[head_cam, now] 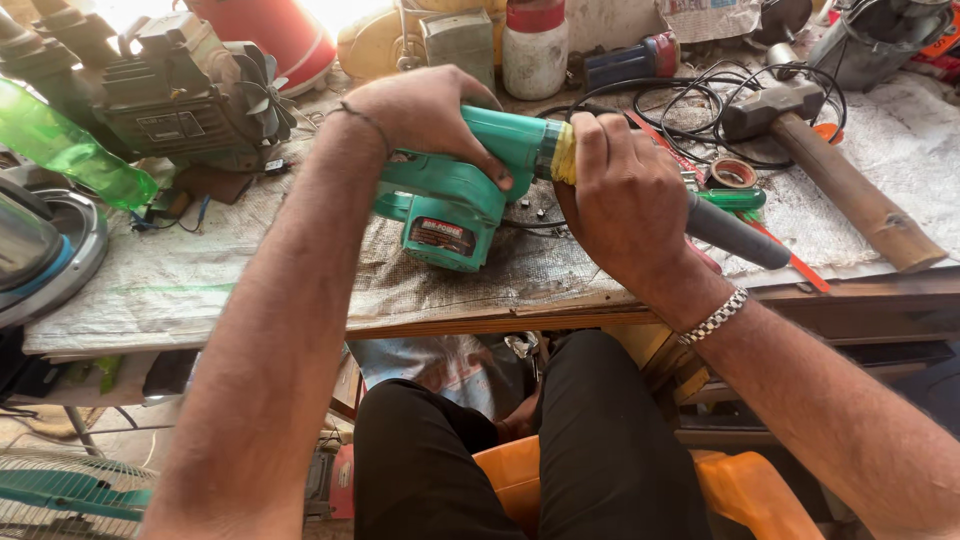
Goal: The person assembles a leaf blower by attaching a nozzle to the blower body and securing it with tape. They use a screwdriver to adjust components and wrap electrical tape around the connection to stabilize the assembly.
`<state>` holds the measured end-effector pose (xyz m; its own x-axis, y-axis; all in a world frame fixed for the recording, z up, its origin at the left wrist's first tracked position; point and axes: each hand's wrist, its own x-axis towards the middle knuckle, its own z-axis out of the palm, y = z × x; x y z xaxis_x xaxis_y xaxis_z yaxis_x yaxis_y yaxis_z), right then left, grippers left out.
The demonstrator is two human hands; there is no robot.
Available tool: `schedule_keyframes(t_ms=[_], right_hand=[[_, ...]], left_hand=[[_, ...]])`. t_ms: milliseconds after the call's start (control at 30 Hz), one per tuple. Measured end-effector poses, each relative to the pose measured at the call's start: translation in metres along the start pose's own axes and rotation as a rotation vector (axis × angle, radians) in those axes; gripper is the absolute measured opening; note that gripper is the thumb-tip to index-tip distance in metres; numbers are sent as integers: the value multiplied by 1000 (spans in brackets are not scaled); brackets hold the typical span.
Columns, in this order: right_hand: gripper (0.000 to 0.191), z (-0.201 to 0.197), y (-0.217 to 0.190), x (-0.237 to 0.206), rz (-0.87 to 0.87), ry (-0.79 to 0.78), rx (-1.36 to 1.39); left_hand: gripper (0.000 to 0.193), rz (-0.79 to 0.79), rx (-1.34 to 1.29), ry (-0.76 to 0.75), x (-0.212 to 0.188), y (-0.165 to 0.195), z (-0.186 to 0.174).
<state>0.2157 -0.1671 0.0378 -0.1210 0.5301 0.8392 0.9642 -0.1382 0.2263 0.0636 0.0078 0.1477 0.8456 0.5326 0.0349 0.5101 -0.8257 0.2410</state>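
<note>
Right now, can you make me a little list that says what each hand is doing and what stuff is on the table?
left hand: grips the top of the green blower
right hand: wrapped around the blower's grey nozzle, by a yellow band
blower: lies on the workbench
hammer: far right, wooden handle
motor: far left, grey
white jar: at the back, red lid
black cable: coiled near the hammer

One teal electric blower [455, 205], held in two hands: left [425, 115], right [625, 200]. One hammer [830, 165] right of the grip, one green bottle [65, 150] left, one white jar [535, 45] beyond.
</note>
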Motion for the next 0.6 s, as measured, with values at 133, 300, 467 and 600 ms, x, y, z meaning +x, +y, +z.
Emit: schedule_keyframes(t_ms=[133, 300, 467, 600], right_hand=[[39, 15, 7, 6, -44, -31, -158], [44, 19, 24, 19, -70, -115, -7], [38, 14, 32, 38, -70, -319, 67], [39, 7, 37, 53, -57, -405, 134]], left_hand=[[76, -58, 147, -52, 4, 11, 6], [71, -4, 333, 6, 8, 22, 10], [74, 25, 341, 59, 14, 23, 15], [76, 29, 322, 74, 17, 22, 16]])
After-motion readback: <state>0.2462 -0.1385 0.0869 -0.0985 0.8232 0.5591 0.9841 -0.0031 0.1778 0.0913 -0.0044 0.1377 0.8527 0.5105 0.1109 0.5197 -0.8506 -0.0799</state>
